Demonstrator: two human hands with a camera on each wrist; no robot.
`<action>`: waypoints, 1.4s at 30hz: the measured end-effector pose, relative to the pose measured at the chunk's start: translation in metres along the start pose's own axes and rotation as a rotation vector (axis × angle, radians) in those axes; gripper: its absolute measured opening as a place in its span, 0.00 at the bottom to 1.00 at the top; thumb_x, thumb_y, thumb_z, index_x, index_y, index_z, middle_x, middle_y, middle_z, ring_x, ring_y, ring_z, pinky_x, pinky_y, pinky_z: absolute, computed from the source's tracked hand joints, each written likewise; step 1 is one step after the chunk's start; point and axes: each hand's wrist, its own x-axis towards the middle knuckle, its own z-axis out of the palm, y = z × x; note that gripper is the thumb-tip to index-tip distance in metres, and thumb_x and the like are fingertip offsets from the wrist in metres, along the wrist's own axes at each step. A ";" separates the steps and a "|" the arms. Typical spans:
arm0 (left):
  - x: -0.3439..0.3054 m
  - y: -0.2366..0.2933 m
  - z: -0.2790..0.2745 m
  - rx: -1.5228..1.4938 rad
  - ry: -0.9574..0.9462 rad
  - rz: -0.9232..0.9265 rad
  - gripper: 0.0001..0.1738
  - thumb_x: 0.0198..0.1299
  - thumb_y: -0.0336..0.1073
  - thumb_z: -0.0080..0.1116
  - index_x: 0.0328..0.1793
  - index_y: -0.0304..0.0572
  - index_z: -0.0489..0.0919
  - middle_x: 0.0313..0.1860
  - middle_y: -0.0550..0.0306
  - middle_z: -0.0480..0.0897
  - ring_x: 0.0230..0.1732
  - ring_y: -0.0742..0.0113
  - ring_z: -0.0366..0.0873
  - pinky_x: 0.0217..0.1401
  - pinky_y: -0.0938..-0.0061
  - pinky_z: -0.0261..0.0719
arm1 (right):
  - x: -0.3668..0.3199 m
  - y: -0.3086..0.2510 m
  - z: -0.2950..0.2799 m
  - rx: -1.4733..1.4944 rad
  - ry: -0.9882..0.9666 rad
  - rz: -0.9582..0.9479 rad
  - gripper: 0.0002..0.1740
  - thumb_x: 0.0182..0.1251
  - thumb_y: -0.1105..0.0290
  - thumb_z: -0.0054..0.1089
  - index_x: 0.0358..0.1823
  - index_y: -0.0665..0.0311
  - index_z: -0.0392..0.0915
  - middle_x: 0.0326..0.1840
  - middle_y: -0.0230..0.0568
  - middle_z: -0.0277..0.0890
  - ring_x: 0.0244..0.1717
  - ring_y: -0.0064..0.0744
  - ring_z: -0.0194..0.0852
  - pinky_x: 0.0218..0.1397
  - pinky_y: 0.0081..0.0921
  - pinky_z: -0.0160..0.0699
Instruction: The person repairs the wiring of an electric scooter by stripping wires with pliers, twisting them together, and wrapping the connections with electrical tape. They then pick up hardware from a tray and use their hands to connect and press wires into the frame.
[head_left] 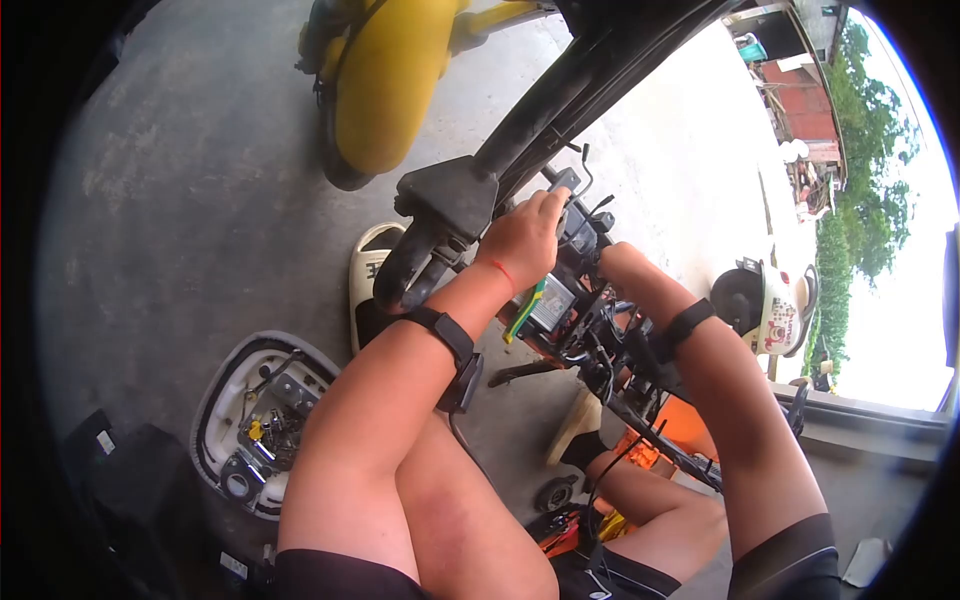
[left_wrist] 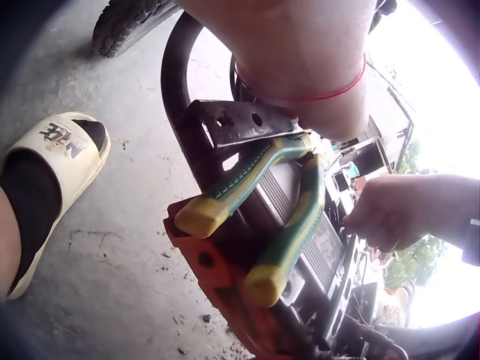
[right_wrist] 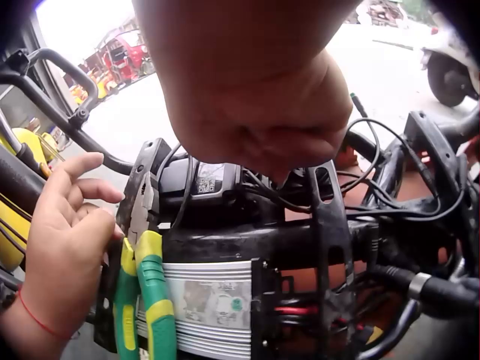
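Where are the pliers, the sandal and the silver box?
pliers [left_wrist: 295, 225], left wrist view, lower green handle.
sandal [left_wrist: 71, 146], left wrist view, cream strap.
silver box [right_wrist: 210, 300], right wrist view, ribbed front face.

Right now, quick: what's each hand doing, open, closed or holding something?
Left hand: open, fingers loose, beside the green-handled pliers.
Right hand: fingers curled among the black wires; a grip cannot be told.

The pliers [right_wrist: 144, 292] have matt green-and-yellow rubbery plastic grips and dull, scuffed grey steel jaws. The controller box [right_wrist: 214, 300] is ribbed silvery metal with a glossy label. The frame tubes [head_left: 570, 85] are black painted metal, the cables [right_wrist: 386, 276] smooth black plastic, the mudguard [head_left: 385, 80] glossy yellow, and the floor [head_left: 180, 200] rough grey concrete.
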 end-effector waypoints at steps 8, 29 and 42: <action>-0.002 -0.013 0.004 -0.099 0.064 0.115 0.30 0.58 0.24 0.48 0.70 0.42 0.64 0.55 0.40 0.77 0.55 0.39 0.76 0.55 0.52 0.79 | -0.030 -0.053 -0.014 0.212 0.318 0.356 0.15 0.64 0.65 0.58 0.40 0.74 0.77 0.36 0.62 0.82 0.41 0.58 0.85 0.45 0.47 0.82; -0.007 -0.015 -0.001 -0.071 -0.007 0.098 0.25 0.58 0.25 0.50 0.64 0.39 0.71 0.51 0.43 0.77 0.52 0.42 0.78 0.55 0.54 0.78 | -0.028 -0.025 -0.008 -0.365 0.474 -0.167 0.08 0.61 0.71 0.56 0.39 0.68 0.75 0.34 0.45 0.76 0.37 0.46 0.82 0.43 0.37 0.84; -0.008 -0.017 -0.002 -0.054 -0.117 0.059 0.19 0.61 0.27 0.51 0.60 0.43 0.71 0.54 0.47 0.73 0.58 0.45 0.74 0.58 0.54 0.76 | -0.028 -0.049 -0.033 -0.180 0.225 0.071 0.09 0.59 0.73 0.53 0.28 0.68 0.82 0.31 0.50 0.85 0.36 0.50 0.86 0.40 0.41 0.84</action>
